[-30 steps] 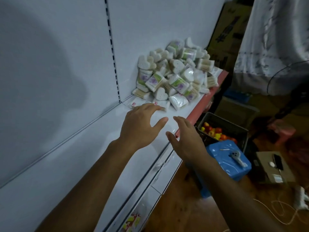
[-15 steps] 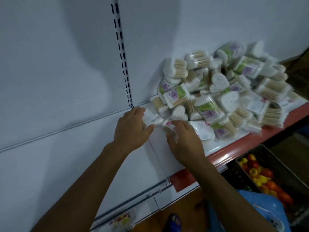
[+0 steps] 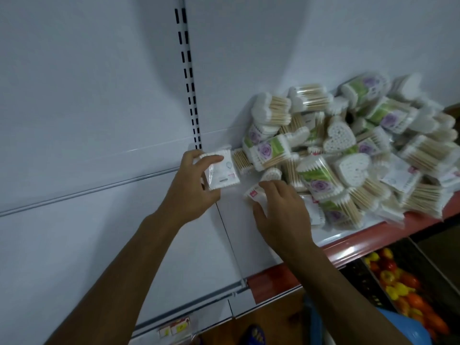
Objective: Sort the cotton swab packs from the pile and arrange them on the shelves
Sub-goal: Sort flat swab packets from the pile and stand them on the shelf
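Sorting barely begun: our left hand pinches one flat white pack in its fingers, our right hand grips another pack, the unsorted pile heaped at two o'clock on the shelf, nothing arranged.

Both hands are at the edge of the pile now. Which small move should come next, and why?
Probably the left hand should carry the flat white pack it grips leftward onto the bare shelf and set it down. The right hand is only closing on a second flat pack beside the pile.
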